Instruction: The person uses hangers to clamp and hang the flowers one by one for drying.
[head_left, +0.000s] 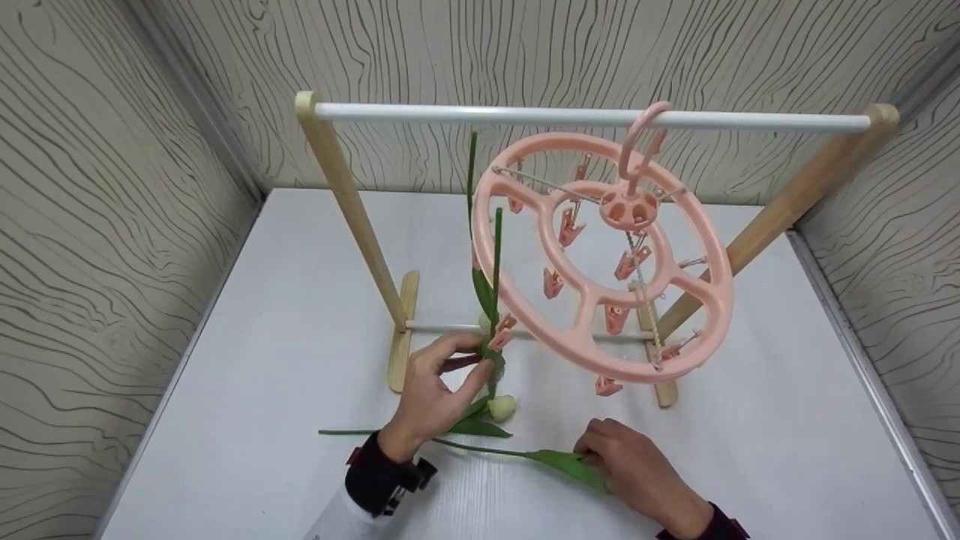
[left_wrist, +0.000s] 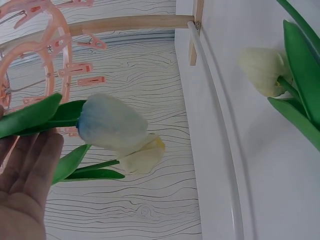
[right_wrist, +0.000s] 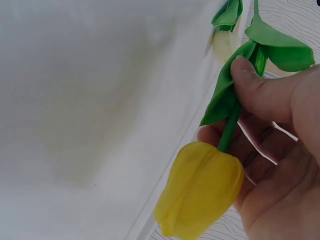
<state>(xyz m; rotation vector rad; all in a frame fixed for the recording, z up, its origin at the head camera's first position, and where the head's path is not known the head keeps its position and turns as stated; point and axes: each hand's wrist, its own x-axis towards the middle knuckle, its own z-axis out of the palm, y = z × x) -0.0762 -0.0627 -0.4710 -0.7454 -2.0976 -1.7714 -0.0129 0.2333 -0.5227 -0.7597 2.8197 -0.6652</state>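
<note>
On the table (head_left: 262,360), both hands pinch tulips.

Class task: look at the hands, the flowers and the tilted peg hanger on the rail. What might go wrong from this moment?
1. The pink peg hanger hangs tilted from one hook on the white rail; a tug by the left hand might swing it.
2. The right hand pinches the yellow tulip by its stem; a pull could bend it.

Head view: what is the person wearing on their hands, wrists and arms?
Both hands are bare, no gloves. The left hand has a black wrist strap carrying a small device with a red detail, above a white sleeve. The right hand has a similar dark strap.
</note>
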